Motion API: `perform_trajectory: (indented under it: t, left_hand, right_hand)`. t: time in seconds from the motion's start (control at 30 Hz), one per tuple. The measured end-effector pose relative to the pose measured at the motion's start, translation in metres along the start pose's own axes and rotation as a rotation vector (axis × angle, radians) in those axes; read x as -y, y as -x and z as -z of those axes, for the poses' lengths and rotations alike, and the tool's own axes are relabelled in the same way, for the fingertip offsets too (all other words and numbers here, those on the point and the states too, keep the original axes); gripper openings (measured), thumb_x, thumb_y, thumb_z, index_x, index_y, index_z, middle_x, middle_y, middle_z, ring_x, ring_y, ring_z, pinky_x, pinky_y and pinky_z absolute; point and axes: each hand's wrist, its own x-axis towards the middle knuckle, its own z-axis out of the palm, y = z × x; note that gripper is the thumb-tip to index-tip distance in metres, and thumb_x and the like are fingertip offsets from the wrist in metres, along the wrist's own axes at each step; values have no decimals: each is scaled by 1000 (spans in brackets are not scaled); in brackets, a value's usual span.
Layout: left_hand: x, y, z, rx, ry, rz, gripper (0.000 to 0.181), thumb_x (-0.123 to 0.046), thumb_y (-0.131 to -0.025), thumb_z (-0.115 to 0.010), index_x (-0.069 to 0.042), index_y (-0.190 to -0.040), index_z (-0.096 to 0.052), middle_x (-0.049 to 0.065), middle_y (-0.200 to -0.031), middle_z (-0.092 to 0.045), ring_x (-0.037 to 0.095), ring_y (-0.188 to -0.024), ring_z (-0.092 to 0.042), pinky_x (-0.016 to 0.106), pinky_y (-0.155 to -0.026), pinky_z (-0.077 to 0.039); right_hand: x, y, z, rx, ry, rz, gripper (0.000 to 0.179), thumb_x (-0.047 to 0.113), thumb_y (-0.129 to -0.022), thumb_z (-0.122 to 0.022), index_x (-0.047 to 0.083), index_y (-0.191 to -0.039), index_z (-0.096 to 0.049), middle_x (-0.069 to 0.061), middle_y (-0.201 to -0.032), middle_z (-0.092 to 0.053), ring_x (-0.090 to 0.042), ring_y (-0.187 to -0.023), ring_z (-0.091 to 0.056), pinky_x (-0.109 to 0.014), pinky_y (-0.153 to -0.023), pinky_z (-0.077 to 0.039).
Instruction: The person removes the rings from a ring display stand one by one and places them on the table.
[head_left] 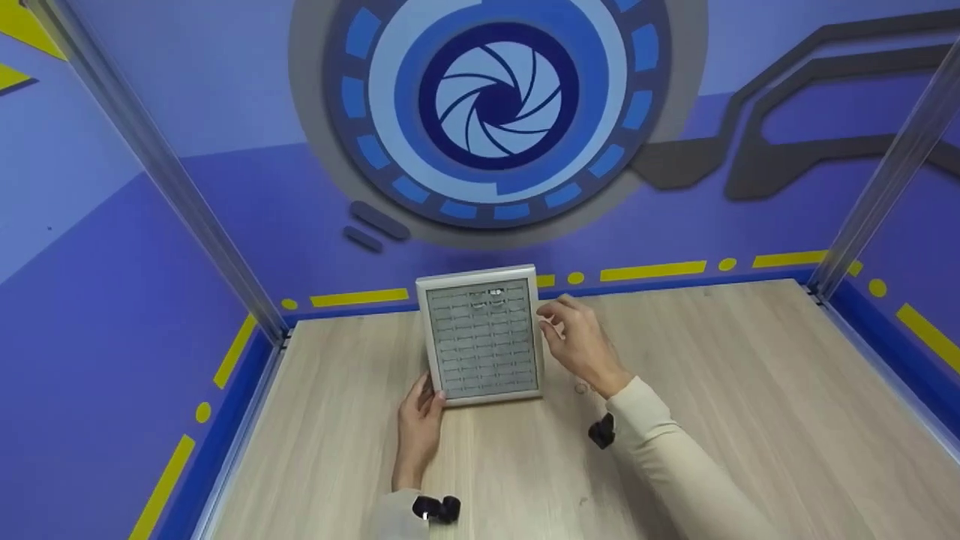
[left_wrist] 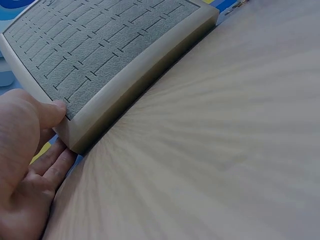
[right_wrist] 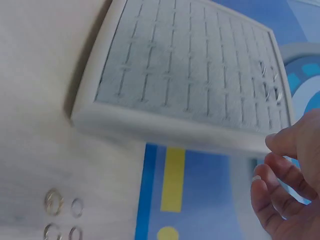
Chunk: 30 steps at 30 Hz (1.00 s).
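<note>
A ring display tray (head_left: pixel 487 352) with a pale frame and grey slotted padding stands tilted up on the table. Several silvery rings (right_wrist: pixel 266 91) sit in slots near its top. My left hand (head_left: pixel 420 426) holds the lower left corner, thumb on the front and fingers behind, as the left wrist view shows. Beside the tray's right edge is my right hand (head_left: pixel 581 341), its thumb and fingers bent and apart. No ring shows between those fingers; whether they touch the frame I cannot tell. Several loose rings (right_wrist: pixel 54 202) lie on the table, partly hidden by the right wrist in the head view.
The wooden table (head_left: pixel 705 360) extends to both sides of the tray. Blue-purple printed panels (head_left: pixel 247 210) enclose the back and sides, with metal posts (head_left: pixel 169 187) at the corners. A black wrist camera (head_left: pixel 601 432) is on the right wrist.
</note>
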Motion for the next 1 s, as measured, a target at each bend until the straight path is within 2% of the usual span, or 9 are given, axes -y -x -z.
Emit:
perform_trajectory:
  t: [0.2,0.33,0.47,0.73,0.83,1.0]
  left_hand:
    - [-3,-3,1,20,40,21,58,-14,-108,-65,-9,-162,-44,15,-161,-53,34,-149,-51,41,-125,-45]
    - [-7,-4,3,25,59,37,56,-16,-109,-63,-10,-161,-45,16,-161,-52,34,-150,-51,41,-123,-47]
    - [-19,-8,6,23,53,49,53,-16,-110,-60,-8,-161,-45,18,-161,-51,37,-150,-50,45,-123,-48]
    - [-46,-35,11,20,6,-20,51,-11,-111,-58,-6,-160,-46,20,-161,-51,40,-148,-51,49,-127,-43]
    - [-51,-43,12,34,2,-55,51,-9,-111,-58,-4,-160,-45,22,-161,-50,41,-147,-52,49,-127,-43]
    - [-54,-46,14,63,-20,-72,52,-8,-111,-58,-5,-161,-45,22,-161,-50,40,-146,-54,50,-126,-43]
  right_hand:
    - [11,-11,-13,-16,-14,53,18,-10,-90,-76,-3,-106,-77,-14,-98,-70,-27,-84,-71,-35,-65,-62]
    - [20,-15,-21,-1,7,49,18,-8,-91,-75,-2,-107,-78,-12,-98,-69,-21,-80,-66,-31,-63,-58]
    - [29,-21,-26,24,7,24,17,-6,-93,-74,-1,-108,-78,-11,-100,-68,-17,-79,-60,-30,-62,-56]
    - [35,-30,-35,6,35,33,18,-6,-93,-75,0,-110,-78,-11,-102,-68,-23,-87,-66,-40,-74,-64]
    - [35,-32,-40,-12,79,53,15,-3,-94,-76,2,-108,-79,-10,-102,-68,-25,-89,-69,-41,-75,-65]
    - [37,-36,-46,-23,119,74,9,0,-96,-75,3,-104,-79,-10,-100,-67,-26,-88,-69,-40,-75,-65]
